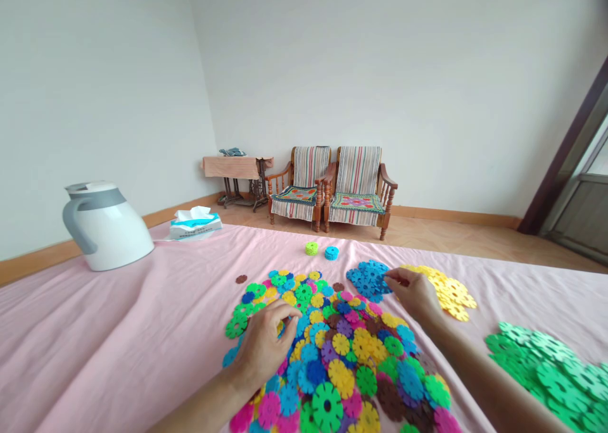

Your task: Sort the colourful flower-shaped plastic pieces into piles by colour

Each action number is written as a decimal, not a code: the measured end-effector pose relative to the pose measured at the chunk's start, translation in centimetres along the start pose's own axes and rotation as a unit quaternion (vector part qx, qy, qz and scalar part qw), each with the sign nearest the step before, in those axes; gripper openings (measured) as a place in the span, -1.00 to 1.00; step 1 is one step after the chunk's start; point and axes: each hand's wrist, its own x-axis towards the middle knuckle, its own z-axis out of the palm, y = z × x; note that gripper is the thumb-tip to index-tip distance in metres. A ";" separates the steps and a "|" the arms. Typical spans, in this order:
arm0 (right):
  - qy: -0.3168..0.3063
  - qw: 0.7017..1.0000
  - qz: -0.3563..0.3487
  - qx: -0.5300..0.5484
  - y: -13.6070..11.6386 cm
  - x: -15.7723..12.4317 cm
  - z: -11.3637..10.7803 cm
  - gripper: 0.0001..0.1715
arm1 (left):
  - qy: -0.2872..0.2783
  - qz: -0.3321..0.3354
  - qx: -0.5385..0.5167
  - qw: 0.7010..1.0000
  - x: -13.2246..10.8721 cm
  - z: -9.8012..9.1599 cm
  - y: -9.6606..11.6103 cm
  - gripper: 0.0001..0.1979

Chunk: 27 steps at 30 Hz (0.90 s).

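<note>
A large mixed pile of notched, flower-shaped plastic discs (pixel 341 343) in many colours spreads before me. Over its left part is my left hand (pixel 268 337), thumb and fingers closed together; whatever they may hold is hidden. My right hand (pixel 418 294) reaches past the pile, its fingertips pinched at the right edge of a heap of blue discs (pixel 368 280). I cannot make out whether a disc is between them. Just beyond that hand lies a heap of yellow discs (pixel 449 292). Green discs (pixel 560 379) form another heap to the right of my right forearm.
A pink cloth (pixel 156 332) covers the surface. A lime stack (pixel 311 249) and a light-blue stack (pixel 331 253) stand behind the pile. At left are a white jug (pixel 116 230) and a tissue box (pixel 196 225). Two wooden chairs (pixel 358 195) stand beyond.
</note>
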 end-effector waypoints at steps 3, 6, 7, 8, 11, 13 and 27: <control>0.002 0.999 0.043 -0.028 0.3 2.5 0.5 -0.77 | -0.002 -0.003 -0.005 1.000 -0.1 0.0 0.1 -0.82; -0.023 0.996 0.080 -0.039 -0.1 4.3 1.4 -0.69 | -0.003 -0.006 -0.010 1.000 0.0 0.1 -0.1 -0.82; -0.031 0.995 0.088 -0.039 -0.3 4.7 1.6 -0.66 | -0.004 -0.007 -0.011 1.000 0.0 0.2 -0.1 -0.82; -0.038 0.994 0.094 -0.039 -0.4 5.1 1.8 -0.63 | -0.006 -0.007 -0.011 1.000 0.0 0.2 -0.2 -0.82; -0.040 0.993 0.098 -0.042 -0.5 5.5 2.0 -0.61 | -0.008 -0.012 -0.009 1.000 0.0 0.2 -0.3 -0.82; -0.029 0.995 0.086 -0.048 -0.5 5.0 1.8 -0.65 | -0.012 -0.015 -0.009 1.000 0.0 0.2 -0.3 -0.82; -0.174 0.957 -0.231 0.008 -7.8 -8.0 3.8 -0.89 | -0.019 -0.009 0.005 1.000 0.0 0.2 -0.1 -0.82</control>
